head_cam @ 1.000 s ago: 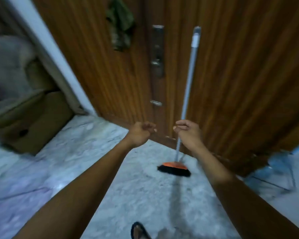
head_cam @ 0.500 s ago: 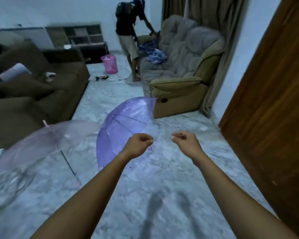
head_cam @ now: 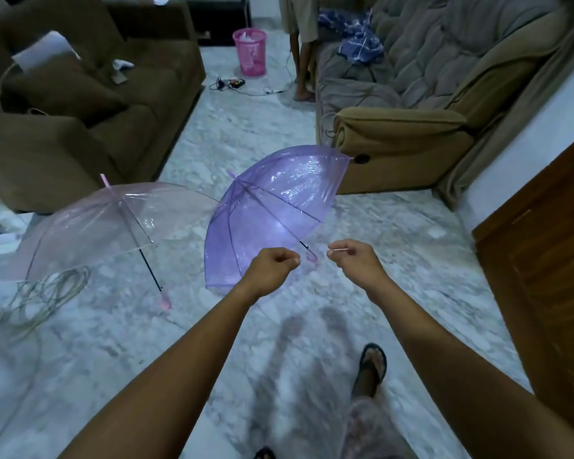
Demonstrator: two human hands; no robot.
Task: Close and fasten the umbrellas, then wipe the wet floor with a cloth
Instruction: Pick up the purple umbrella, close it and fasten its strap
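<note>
A purple see-through umbrella (head_cam: 272,207) lies open on its side on the marble floor (head_cam: 388,226), its hooked handle pointing toward me. To its left a pink see-through umbrella (head_cam: 106,223) lies open too, handle down toward the front. My left hand (head_cam: 272,273) is a closed fist held in front of the purple canopy's lower edge, with nothing visible in it. My right hand (head_cam: 355,263) is curled just right of the purple handle and pinches a thin pale stick. Neither hand touches an umbrella. No cloth is in view.
A coil of cable (head_cam: 43,293) lies left of the pink umbrella. A brown sofa (head_cam: 63,127) stands at left, a tan recliner (head_cam: 411,127) at right, a wooden door (head_cam: 544,276) at far right. A pink bin (head_cam: 249,51) and a standing person (head_cam: 300,44) are at the back.
The view swung from the wooden door and a broom to the room. Since half a second ago the umbrellas appear nearer and lower; both hands stay curled out in front.
</note>
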